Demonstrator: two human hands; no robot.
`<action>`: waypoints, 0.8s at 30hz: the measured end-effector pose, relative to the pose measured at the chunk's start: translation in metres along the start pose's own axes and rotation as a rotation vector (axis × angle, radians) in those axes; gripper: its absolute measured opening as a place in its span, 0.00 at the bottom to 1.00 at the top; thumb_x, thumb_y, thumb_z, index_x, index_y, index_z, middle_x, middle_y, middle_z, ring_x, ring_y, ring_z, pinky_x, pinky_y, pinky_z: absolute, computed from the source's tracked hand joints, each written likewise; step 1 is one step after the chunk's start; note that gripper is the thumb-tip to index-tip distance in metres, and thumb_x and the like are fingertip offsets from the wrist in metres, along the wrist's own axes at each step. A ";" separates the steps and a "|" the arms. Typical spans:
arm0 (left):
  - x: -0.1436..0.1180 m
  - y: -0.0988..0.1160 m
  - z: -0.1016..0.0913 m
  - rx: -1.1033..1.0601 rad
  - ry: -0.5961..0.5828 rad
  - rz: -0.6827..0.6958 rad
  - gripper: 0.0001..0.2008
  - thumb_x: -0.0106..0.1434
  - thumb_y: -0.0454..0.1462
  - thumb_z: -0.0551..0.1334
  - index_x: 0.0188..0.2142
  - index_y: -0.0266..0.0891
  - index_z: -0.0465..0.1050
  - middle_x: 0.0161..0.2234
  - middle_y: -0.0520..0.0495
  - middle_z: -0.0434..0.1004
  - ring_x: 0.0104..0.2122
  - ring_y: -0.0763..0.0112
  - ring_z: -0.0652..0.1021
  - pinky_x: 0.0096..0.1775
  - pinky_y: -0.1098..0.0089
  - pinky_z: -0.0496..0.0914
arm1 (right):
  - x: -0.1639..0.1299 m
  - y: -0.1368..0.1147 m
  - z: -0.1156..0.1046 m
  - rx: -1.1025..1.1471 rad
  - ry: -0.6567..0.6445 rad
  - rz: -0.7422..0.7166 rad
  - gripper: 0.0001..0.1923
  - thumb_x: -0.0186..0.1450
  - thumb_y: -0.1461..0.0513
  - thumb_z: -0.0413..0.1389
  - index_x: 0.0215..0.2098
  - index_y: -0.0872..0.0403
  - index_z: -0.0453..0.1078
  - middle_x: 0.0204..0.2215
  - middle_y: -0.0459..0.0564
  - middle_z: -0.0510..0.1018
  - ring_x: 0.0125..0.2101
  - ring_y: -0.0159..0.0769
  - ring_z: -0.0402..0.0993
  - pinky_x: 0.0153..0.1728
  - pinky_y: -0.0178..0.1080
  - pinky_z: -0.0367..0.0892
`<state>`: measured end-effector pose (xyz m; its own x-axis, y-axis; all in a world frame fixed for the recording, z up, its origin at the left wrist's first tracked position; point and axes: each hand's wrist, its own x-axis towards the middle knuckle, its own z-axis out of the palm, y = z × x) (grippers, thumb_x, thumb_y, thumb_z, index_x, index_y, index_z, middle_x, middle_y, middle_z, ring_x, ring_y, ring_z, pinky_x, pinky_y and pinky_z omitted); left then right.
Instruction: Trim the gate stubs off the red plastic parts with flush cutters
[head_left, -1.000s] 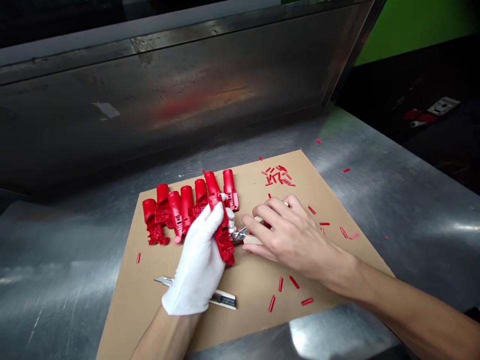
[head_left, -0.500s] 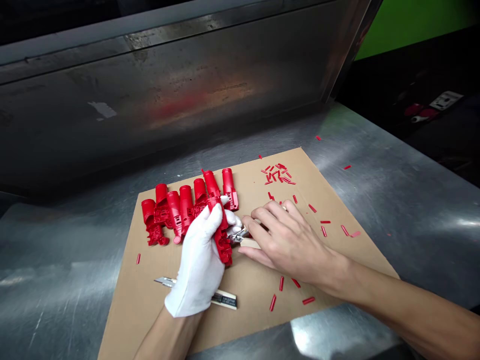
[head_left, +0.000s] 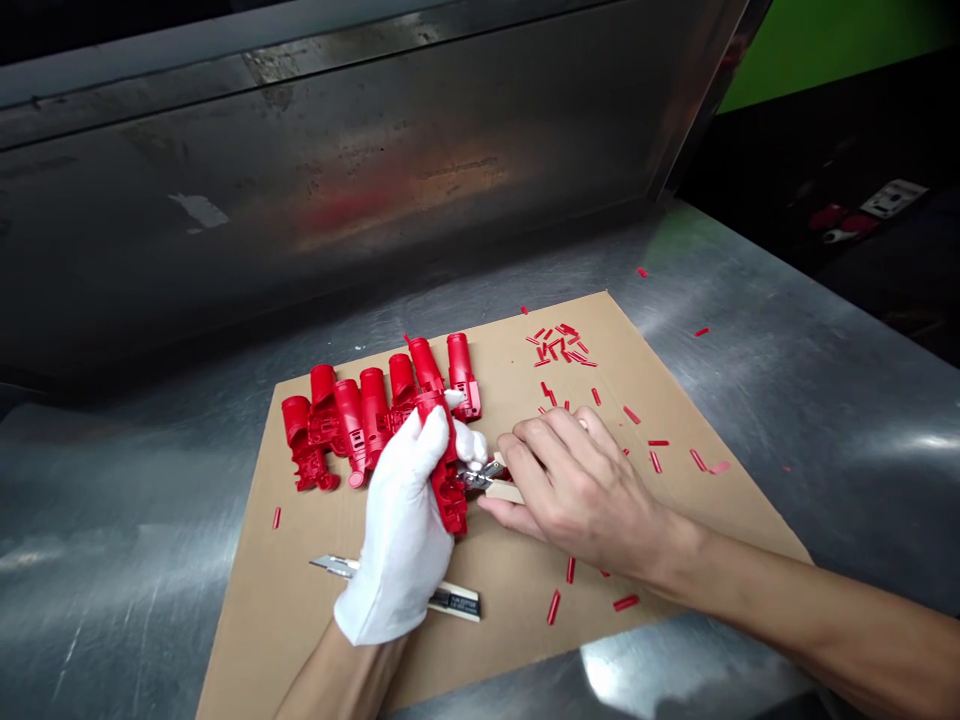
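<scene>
In a white glove, my left hand (head_left: 409, 510) is closed round a red plastic part (head_left: 451, 500) with a tubular upper end, tilted over the cardboard. My bare right hand (head_left: 577, 485) grips a pair of nippers (head_left: 504, 490) with cream-coloured handles. Their metal jaws reach the right side of the red part, near my gloved fingers; the exact contact point is hidden. Several similar red plastic parts (head_left: 373, 410) lie in a row behind and left of my left hand. Partly under the glove's wrist rests a utility knife (head_left: 456, 600), its blade showing on the left.
A cardboard sheet (head_left: 255, 620) covers part of the metal table (head_left: 112, 560). Small red offcuts (head_left: 559, 345) form a pile at the back right, with more scattered to the right and in front. A metal panel (head_left: 375, 190) rises behind.
The nipper handles look slightly further apart, and my right hand has shifted a little to the right. My left hand keeps its hold on the red part. The view has shifted slightly.
</scene>
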<state>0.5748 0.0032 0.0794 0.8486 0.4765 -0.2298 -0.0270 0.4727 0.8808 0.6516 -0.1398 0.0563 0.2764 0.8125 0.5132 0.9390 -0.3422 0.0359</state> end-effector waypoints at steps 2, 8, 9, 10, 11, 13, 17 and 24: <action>-0.001 0.000 0.000 -0.013 -0.008 -0.003 0.09 0.71 0.41 0.59 0.39 0.39 0.74 0.28 0.50 0.67 0.30 0.71 0.69 0.35 0.69 0.67 | 0.000 0.000 0.001 -0.018 0.013 -0.007 0.23 0.75 0.48 0.50 0.39 0.59 0.74 0.32 0.54 0.75 0.33 0.46 0.67 0.35 0.49 0.57; -0.003 0.000 0.000 -0.035 -0.029 -0.010 0.11 0.71 0.42 0.59 0.35 0.39 0.72 0.29 0.50 0.64 0.30 0.71 0.67 0.34 0.69 0.67 | 0.000 0.000 0.001 -0.067 0.060 -0.025 0.26 0.74 0.45 0.50 0.35 0.57 0.74 0.28 0.52 0.72 0.29 0.42 0.64 0.30 0.46 0.53; -0.003 -0.001 0.000 -0.031 -0.029 -0.010 0.10 0.71 0.42 0.60 0.38 0.39 0.73 0.29 0.50 0.64 0.31 0.71 0.67 0.34 0.69 0.67 | 0.000 0.000 0.001 -0.069 0.066 -0.028 0.25 0.74 0.45 0.50 0.35 0.57 0.74 0.28 0.52 0.72 0.29 0.42 0.63 0.29 0.45 0.52; -0.003 -0.001 -0.001 -0.027 -0.029 -0.012 0.09 0.71 0.42 0.60 0.39 0.39 0.74 0.29 0.50 0.64 0.31 0.71 0.67 0.35 0.69 0.67 | -0.001 0.001 0.001 -0.068 0.073 -0.034 0.25 0.75 0.46 0.50 0.34 0.56 0.74 0.27 0.51 0.71 0.28 0.41 0.63 0.28 0.45 0.51; -0.003 -0.002 -0.001 -0.022 -0.029 -0.016 0.10 0.71 0.42 0.60 0.40 0.39 0.75 0.29 0.50 0.64 0.31 0.71 0.67 0.35 0.69 0.67 | -0.001 0.001 0.000 -0.065 0.081 -0.041 0.24 0.75 0.47 0.51 0.33 0.56 0.73 0.26 0.50 0.71 0.28 0.40 0.62 0.28 0.44 0.50; -0.003 -0.002 -0.001 -0.015 -0.021 -0.025 0.10 0.70 0.43 0.60 0.41 0.39 0.76 0.28 0.50 0.64 0.31 0.71 0.68 0.33 0.70 0.67 | -0.001 0.001 -0.001 -0.059 0.097 -0.059 0.22 0.76 0.49 0.51 0.31 0.55 0.73 0.25 0.49 0.70 0.26 0.39 0.60 0.26 0.44 0.48; -0.001 0.000 0.001 -0.017 -0.031 -0.043 0.12 0.71 0.43 0.60 0.44 0.38 0.77 0.28 0.49 0.65 0.30 0.71 0.68 0.32 0.70 0.67 | 0.001 0.005 -0.006 -0.056 0.104 -0.101 0.20 0.75 0.52 0.52 0.32 0.56 0.72 0.25 0.47 0.67 0.26 0.37 0.58 0.26 0.43 0.47; 0.000 0.001 0.003 -0.028 -0.023 -0.054 0.12 0.71 0.41 0.59 0.45 0.38 0.77 0.30 0.49 0.67 0.33 0.69 0.70 0.39 0.68 0.69 | 0.005 0.006 -0.012 -0.033 -0.054 -0.050 0.19 0.73 0.49 0.55 0.41 0.58 0.73 0.33 0.51 0.71 0.34 0.44 0.64 0.35 0.48 0.56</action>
